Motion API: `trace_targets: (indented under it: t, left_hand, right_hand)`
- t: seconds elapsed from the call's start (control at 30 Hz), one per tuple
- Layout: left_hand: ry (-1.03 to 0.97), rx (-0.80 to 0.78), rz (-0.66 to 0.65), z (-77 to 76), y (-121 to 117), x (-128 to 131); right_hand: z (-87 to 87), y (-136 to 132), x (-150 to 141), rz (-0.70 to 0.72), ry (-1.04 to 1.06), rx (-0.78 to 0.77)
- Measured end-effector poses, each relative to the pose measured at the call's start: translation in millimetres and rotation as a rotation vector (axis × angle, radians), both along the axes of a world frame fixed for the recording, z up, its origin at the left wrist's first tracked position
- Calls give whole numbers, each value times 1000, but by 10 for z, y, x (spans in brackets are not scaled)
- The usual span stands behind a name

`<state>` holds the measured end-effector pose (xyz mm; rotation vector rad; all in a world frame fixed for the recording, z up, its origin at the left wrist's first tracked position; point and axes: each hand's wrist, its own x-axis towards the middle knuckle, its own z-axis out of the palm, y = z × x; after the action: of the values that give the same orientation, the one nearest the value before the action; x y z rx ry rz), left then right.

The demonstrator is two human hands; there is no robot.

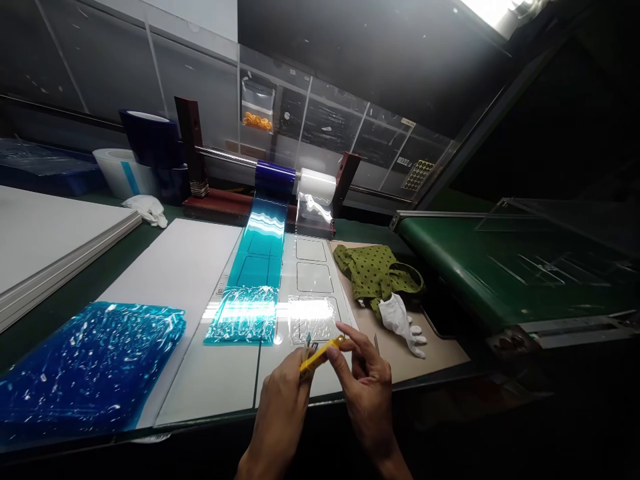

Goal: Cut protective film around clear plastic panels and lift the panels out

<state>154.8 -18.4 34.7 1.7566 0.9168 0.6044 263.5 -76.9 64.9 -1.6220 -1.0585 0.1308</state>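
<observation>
My left hand is closed around a small yellow utility knife, held slantwise above the near edge of the work board. At the knife's far end, the thumb and forefinger of my right hand pinch it. A thin pointed sliver shows beside my right fingers; whether I hold it is unclear. Just beyond my hands, a blue film strip and a clear film strip run down from rolls over a white board marked with dark rectangles.
A blue roll and a white roll hang on a rod. Crinkled blue film sheets lie left. To the right are a green dotted cloth, a white glove and a green conveyor belt. Spare rolls stand back left.
</observation>
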Motion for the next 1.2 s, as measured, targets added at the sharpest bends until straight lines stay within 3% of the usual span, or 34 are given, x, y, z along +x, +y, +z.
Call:
trace_targets:
  t: [0.3, 0.53, 0.73, 0.87, 0.93, 1.03, 1.13, 1.2]
  left_hand:
    - [111, -3, 0, 80, 11, -43]
    - [186, 65, 29, 83, 11, -16]
    - [154, 122, -31, 209, 50, 106]
    - [120, 23, -143, 374, 98, 278]
    - [141, 22, -171, 470, 195, 402]
    - [224, 167, -128, 608, 444, 752]
    - [278, 250, -174, 649, 687, 1379]
    - [354, 250, -235, 576, 770, 1884]
  right_hand:
    - [-146, -44, -100, 92, -89, -9]
    - [-285, -36, -129, 21, 15, -2]
    - [-52, -132, 291, 154, 326, -233]
    - [34, -400, 633, 197, 483, -167]
    - [16, -553, 815, 114, 561, -25]
    - [-25, -763, 1133, -67, 758, 187]
    - [-88, -902, 1475, -218, 898, 284]
    - [-160, -941, 1687, -287, 917, 337]
